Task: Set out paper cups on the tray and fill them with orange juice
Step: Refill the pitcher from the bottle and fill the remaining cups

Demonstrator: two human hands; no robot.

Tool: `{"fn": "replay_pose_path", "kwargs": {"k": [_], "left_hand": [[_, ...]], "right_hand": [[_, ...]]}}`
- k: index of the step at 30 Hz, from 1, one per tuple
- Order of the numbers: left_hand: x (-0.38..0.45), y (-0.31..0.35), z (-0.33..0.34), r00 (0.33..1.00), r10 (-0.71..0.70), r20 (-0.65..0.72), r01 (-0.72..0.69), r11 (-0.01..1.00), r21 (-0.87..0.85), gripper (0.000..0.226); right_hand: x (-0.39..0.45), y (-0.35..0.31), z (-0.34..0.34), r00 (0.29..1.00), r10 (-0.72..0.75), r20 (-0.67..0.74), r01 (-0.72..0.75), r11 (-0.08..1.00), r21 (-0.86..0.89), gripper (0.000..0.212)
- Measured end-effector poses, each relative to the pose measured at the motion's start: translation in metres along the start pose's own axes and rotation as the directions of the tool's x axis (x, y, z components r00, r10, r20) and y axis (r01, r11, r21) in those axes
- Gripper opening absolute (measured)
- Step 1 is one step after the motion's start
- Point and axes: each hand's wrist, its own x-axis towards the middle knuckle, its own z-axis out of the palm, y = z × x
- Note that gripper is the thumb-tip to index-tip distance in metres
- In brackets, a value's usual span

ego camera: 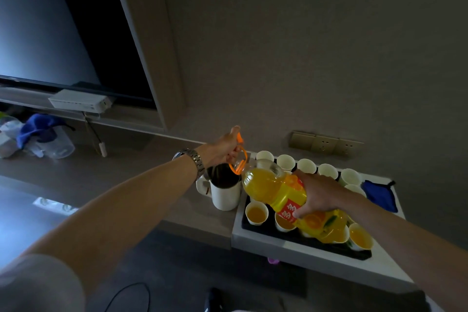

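A big orange juice bottle (268,185) lies almost level above the dark tray (255,226) on a white block. My right hand (317,194) grips its labelled body. My left hand (228,147) holds the orange carry handle (240,159) at the bottle's neck. The near row of paper cups holds juice: one at the left (256,213), one at the right (361,236), others half hidden under the bottle. The far row of white paper cups (306,165) looks empty.
A white kettle (224,191) with a dark open top stands just left of the tray. A blue cloth (379,195) lies at the tray's right. Wall sockets (326,143) sit behind. A television (50,33), a white box and a plastic jug are far left.
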Motion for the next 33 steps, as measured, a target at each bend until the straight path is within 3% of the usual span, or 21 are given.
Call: {"fn": "replay_pose_path", "kwargs": {"k": [11, 33], "left_hand": [[0.014, -0.014, -0.007, 0.995, -0.087, 0.055, 0.092, 0.991, -0.096, 0.044], [0.028, -0.02, -0.002, 0.99, -0.115, 0.084, 0.119, 0.992, -0.043, 0.045]], "right_hand": [[0.009, -0.009, -0.01, 0.995, 0.029, 0.091, -0.02, 0.995, -0.099, 0.124], [0.018, -0.016, -0.032, 0.977, 0.08, 0.2, -0.044, 0.983, -0.179, 0.129]]}}
